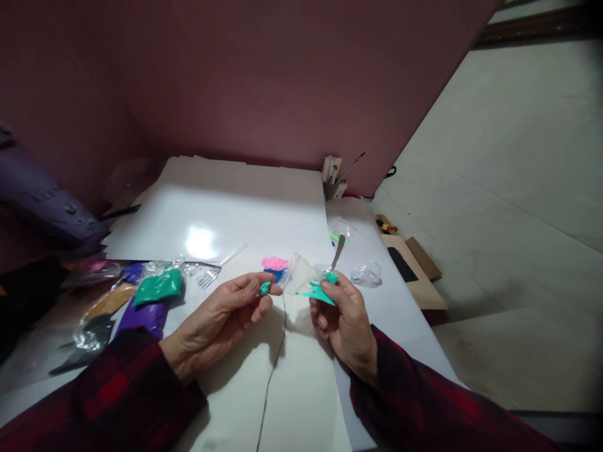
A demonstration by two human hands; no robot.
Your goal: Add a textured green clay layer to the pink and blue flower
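My left hand (221, 317) pinches a small lump of green clay (264, 289) between thumb and fingers. In my right hand (349, 314) is a clear plastic bag (302, 271) with green clay smeared inside its lower part. A grey metal tool (338, 250) like a knife or spatula rises behind the right fingers; whether they touch it I cannot tell. Just beyond the left fingertips, a textured pink and blue clay shape (274, 263) lies on a white sheet (235, 402). A thin dark line (268, 389) runs down that sheet from it.
On the left lie a green clay packet (158, 287), a purple packet (141, 319), scissors (82, 358) and a clear plastic fork (206, 276). Large white boards (249, 201) rest at the back by the wall. A crumpled clear bag (366, 275) sits near the table's right edge.
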